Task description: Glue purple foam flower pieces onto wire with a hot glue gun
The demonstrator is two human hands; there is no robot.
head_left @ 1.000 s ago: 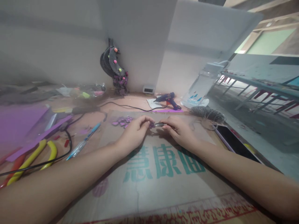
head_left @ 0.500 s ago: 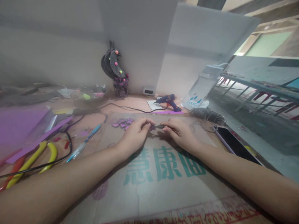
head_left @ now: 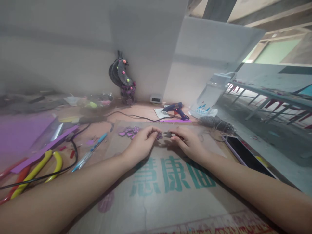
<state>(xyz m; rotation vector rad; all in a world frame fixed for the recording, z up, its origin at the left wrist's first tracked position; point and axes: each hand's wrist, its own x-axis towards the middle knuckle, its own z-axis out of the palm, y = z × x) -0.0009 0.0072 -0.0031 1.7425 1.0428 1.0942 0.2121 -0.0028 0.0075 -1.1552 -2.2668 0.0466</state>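
My left hand point(head_left: 142, 143) rests on a cardboard sheet point(head_left: 165, 191) with its fingers pinched on a small purple piece point(head_left: 159, 136). Facing it, my right hand point(head_left: 188, 141) is closed on a small pair of snips point(head_left: 167, 133) whose tips touch that purple piece. A little heap of similar purple cut pieces point(head_left: 128, 131) lies on the cardboard just left of my left hand.
A blue glue gun point(head_left: 175, 109) and black cord lie behind the hands. Blue pen point(head_left: 89, 152), yellow-handled pliers point(head_left: 36, 170) and purple foam sheets point(head_left: 21, 133) are at left. A wire coil point(head_left: 215, 124), a phone point(head_left: 246, 152) and a clear bottle point(head_left: 211, 94) are at right.
Both hands have stayed together on the purple piece. The view has tilted slightly, so everything sits a little lower in the picture.
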